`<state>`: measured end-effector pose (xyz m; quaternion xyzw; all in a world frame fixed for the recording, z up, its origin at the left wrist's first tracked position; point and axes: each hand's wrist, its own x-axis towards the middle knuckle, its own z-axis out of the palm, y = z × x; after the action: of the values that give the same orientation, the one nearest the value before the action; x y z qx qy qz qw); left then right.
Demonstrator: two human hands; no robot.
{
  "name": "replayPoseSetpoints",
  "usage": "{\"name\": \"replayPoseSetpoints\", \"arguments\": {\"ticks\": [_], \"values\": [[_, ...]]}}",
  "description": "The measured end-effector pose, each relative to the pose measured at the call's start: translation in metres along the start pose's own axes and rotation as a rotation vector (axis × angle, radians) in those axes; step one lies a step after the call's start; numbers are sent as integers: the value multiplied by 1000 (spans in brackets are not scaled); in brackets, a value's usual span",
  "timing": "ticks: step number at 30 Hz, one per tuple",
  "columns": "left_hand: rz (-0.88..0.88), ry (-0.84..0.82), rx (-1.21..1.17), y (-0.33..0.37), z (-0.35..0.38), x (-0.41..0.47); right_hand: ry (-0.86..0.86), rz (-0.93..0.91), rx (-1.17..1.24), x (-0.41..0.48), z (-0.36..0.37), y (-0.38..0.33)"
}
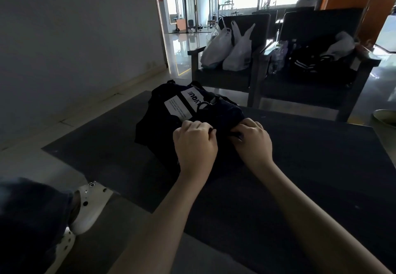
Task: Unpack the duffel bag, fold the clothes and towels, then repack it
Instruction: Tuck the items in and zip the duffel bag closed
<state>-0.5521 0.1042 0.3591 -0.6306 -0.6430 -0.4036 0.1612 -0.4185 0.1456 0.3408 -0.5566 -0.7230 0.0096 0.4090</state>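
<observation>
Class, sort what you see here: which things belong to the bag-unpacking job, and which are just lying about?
Belong to the job:
duffel bag
left hand and right hand, both gripping its near end

Just lying about:
white plastic bags
dark striped jacket
clear bottles
chairs holding them

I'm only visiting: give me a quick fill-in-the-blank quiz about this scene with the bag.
The left hand and right hand both grip the black fabric duffel bag, which lies ____ the dark flat table.
The plastic carrier bags on the dark armchair are ____.
The dark white-striped jacket lies on the other armchair, to their ____.
Missing: on; white; right.
</observation>
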Motion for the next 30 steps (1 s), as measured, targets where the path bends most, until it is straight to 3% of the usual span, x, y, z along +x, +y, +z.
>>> {"name": "replayPoseSetpoints", "arguments": {"ticks": [10,12,14,17,21,25,30], "values": [[-221,-45,-78,-41,-23,-20,-17,87,-19,-7,-3,5],[-286,-83,-123,-40,-25,-22,58,-17,-63,-13,-4,-5],[-345,-110,-166,-39,-25,-23,131,-249,-118,-20,-2,-20],[-359,-123,-237,-37,-25,-25,100,-556,-219,-20,14,-41],[-385,-141,-340,-38,-29,-28,96,-597,-267,-12,34,-49],[-400,-175,-264,-39,-32,-26,152,-602,-304,-8,35,-49],[-607,-185,-233,-58,-28,-35,159,-573,-382,0,36,-44]]}}
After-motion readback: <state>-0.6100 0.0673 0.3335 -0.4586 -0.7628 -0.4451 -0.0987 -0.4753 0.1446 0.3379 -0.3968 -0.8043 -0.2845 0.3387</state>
